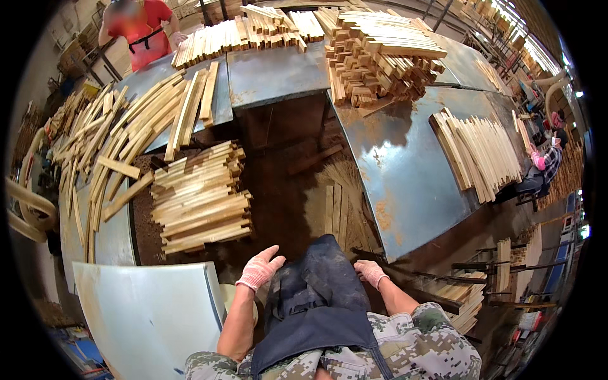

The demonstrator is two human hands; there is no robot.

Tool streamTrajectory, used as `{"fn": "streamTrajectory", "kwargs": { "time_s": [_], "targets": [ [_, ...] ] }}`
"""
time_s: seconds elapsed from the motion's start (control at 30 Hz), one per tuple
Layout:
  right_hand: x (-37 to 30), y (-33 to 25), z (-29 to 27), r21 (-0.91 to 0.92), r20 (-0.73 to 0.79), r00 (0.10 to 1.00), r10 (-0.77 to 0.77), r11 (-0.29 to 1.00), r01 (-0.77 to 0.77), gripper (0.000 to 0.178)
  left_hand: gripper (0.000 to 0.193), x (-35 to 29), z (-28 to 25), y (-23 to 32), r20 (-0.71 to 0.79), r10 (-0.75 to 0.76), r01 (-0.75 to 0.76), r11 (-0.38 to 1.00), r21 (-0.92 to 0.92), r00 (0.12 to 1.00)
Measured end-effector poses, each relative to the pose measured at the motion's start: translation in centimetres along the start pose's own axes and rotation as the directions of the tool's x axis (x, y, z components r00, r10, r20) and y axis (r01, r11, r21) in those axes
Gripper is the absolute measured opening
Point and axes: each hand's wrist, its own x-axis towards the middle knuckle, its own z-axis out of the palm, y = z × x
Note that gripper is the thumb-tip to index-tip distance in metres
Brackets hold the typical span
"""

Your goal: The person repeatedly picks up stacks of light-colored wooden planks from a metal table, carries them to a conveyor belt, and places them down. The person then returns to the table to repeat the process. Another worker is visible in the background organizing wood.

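At a sawdust-strewn woodworking station, a person in a camouflage shirt and dark blue apron [320, 285] stood with both hands empty. The left hand [258, 271], in a pink knitted glove, hung with fingers loosely spread, grasping nothing, at the apron's left edge. Just above and to its left stood the nearest stack of pale, short wooden slats [201, 199], apart from the hand. The right hand [370, 272], also in a pink glove, rested relaxed and released beside the apron's right edge, close to the near corner of the grey metal worktop [405, 183]. On that worktop, well away from the hand, lay a fanned bundle of thin light wooden strips [481, 152]; a taller heap of cut wooden blocks [380, 57] stood farther back. A pale blue-white sheet panel [145, 310] leaned at lower left. Long wooden slats [126, 126] lay scattered on the left worktop. A second person in a red shirt [142, 28] stood at the far side.
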Motion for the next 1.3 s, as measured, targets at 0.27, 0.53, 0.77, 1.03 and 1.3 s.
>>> {"fn": "streamTrajectory", "kwargs": {
  "time_s": [0.27,0.53,0.77,1.03,1.3],
  "targets": [
    [11.1,-9.7,-0.4,0.138,0.098,0.978,0.185,0.971,-0.197,0.027,0.075,15.7,-5.5,1.8,0.137,-0.039,0.028,0.997,0.076,0.99],
    [26.0,-29.2,-8.6,-0.28,0.048,0.998,-0.051,0.958,0.063,0.063,0.071,30.6,-13.7,12.7,0.132,-0.279,0.268,0.959,0.095,0.951],
    [31.7,-54.6,-8.2,-0.154,0.058,0.929,-0.365,0.916,0.37,0.065,0.064,45.3,-19.5,17.2,0.019,-0.126,0.127,0.987,-0.102,0.992],
    [42.3,-68.7,-3.4,-0.026,0.287,0.91,-0.298,0.948,0.318,0.065,0.056,59.9,-27.4,21.8,-0.026,-0.164,0.136,0.885,-0.445,0.986],
    [52.3,-94.3,-4.1,-0.138,0.159,0.891,-0.426,0.883,0.448,0.072,0.068,82.9,-45.1,24.4,-0.416,-0.038,-0.062,0.973,-0.224,0.909]
  ]
}}
